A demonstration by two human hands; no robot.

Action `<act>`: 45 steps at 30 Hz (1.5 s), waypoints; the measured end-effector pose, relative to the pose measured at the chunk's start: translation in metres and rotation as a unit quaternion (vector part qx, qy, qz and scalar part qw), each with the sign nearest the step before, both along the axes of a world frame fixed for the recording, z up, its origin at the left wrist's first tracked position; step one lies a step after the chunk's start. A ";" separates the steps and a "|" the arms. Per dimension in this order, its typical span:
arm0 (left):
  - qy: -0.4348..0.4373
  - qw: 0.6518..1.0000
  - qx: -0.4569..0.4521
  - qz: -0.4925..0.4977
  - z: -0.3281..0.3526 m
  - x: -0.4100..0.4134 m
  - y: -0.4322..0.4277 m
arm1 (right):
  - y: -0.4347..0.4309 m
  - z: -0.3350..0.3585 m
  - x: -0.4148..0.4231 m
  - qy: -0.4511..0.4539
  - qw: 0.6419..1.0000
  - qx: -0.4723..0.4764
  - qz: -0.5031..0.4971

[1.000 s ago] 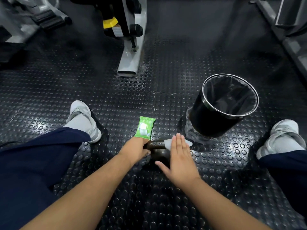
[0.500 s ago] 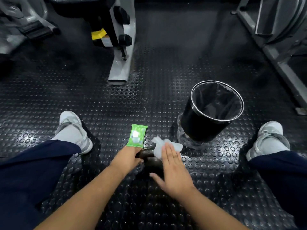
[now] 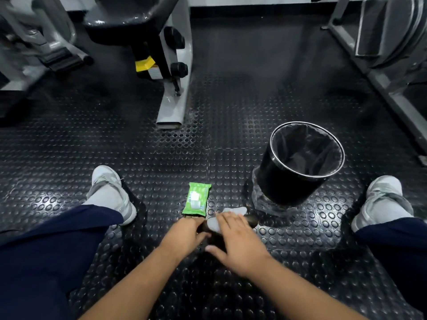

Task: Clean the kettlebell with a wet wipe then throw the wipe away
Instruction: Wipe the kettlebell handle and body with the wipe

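Note:
A dark kettlebell [image 3: 251, 221] lies on the studded rubber floor between my legs, mostly hidden under my hands. My left hand [image 3: 184, 234] grips its left end. My right hand [image 3: 240, 243] lies flat over it, fingers pressing a white wet wipe [image 3: 213, 224] onto its top; a corner of the wipe sticks out beyond my fingertips. A green wet wipe pack [image 3: 196, 199] lies just beyond my left hand. A black bin [image 3: 286, 181] with a dark liner and a metal rim stands to the right of the kettlebell.
My legs in navy trousers spread to both sides, with a grey shoe on the left [image 3: 111, 195] and one on the right [image 3: 383, 202]. A grey machine foot [image 3: 172, 107] stands ahead, another machine frame [image 3: 383, 72] at the right.
My right hand has slid the wipe along the kettlebell's top, and the wipe now lies flatter under my fingers. The left hand keeps its grip. The view has tilted upward.

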State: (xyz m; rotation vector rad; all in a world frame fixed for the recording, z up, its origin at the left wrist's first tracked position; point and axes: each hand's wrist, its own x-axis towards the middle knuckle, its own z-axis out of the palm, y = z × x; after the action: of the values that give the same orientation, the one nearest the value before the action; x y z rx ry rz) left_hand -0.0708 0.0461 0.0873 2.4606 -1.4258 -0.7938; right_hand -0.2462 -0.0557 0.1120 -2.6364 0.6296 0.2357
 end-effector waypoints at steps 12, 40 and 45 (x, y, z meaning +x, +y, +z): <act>0.058 0.997 0.037 0.044 -0.005 0.006 0.002 | -0.014 0.038 0.068 0.161 0.983 0.059 -0.059; 0.005 0.999 0.033 0.014 -0.002 0.005 -0.003 | -0.049 0.030 0.033 0.143 0.987 0.051 -0.046; 0.038 0.998 0.026 0.043 -0.004 0.004 -0.002 | -0.025 0.032 0.052 0.117 0.992 0.049 -0.002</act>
State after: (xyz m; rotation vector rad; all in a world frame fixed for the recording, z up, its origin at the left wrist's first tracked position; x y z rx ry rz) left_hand -0.0671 0.0441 0.0832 2.4819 -1.2793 -0.9056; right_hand -0.1938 -0.0812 0.1436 -2.5332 0.6805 0.5651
